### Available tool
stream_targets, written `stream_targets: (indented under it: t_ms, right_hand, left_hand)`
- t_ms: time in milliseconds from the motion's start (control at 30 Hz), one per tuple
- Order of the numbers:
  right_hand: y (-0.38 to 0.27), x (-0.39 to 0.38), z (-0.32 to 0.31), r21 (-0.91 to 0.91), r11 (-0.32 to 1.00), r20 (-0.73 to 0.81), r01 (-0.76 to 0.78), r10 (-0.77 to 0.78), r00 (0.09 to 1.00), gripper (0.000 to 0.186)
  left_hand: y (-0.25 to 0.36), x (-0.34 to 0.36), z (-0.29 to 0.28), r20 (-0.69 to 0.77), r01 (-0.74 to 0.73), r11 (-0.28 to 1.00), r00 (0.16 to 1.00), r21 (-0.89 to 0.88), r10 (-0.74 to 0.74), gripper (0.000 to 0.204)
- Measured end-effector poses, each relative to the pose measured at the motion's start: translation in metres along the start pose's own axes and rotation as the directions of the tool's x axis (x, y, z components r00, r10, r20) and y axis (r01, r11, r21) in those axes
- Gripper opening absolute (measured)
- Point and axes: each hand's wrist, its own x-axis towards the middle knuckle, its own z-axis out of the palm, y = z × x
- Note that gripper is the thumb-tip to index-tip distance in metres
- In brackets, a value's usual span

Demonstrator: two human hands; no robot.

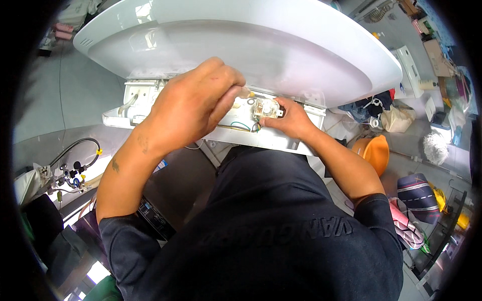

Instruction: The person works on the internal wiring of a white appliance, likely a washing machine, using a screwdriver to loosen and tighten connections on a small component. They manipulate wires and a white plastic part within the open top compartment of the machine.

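Note:
My left hand (pixel 196 98) is closed and raised over a narrow white housing (pixel 114 120). A small pale piece with a yellowish end (pixel 249 94) shows at its fingertips; its kind is hidden by the fingers. With thumb and fingers my right hand (pixel 293 120) grips a small clear plastic box-shaped part (pixel 266 108) at its right side. Thin dark and green wires (pixel 243 125) run in the housing just below that part. Behind both hands rises a large curved glossy white cover (pixel 221 47).
Beyond my left arm are a black hose (pixel 93 143) and valve fittings (pixel 75 179). To the right stand an orange basin (pixel 374 154), a cream bag (pixel 399 119) and piled dark clothes (pixel 369 106). A white fluffy duster (pixel 436 148) lies farther right.

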Motion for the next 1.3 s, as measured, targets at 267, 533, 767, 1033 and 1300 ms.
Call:
stream_targets:
  t_ms: [267,533,767,1033,1300]
  right_hand:
    - [0.004,0.003,0.001,-0.009,1.000,0.013,0.002,-0.002,1.000,0.075]
    - [-0.007,-0.004,-0.002,-0.087,0.996,-0.024,0.034,-0.037,0.999,0.077]
    - [-0.014,-0.006,-0.005,-0.101,0.995,0.005,0.017,-0.017,1.000,0.075]
    - [-0.009,-0.004,0.000,-0.144,0.989,-0.054,0.032,-0.040,0.998,0.058]
    - [-0.011,-0.003,-0.004,-0.119,0.993,0.012,0.002,-0.001,1.000,0.077]
  left_hand:
    - [0.004,0.009,0.020,0.051,-0.070,0.997,0.996,-0.011,0.071,0.013]
    - [0.002,0.012,0.029,0.062,-0.100,0.995,0.993,0.010,0.099,0.014]
    - [0.000,0.012,0.031,0.050,-0.109,0.994,0.993,0.004,0.108,0.013]
    - [0.002,0.014,0.023,0.150,-0.126,0.990,0.979,-0.064,0.134,0.024]
    - [0.003,0.023,0.009,0.278,-0.205,0.977,0.936,-0.063,0.214,0.032]
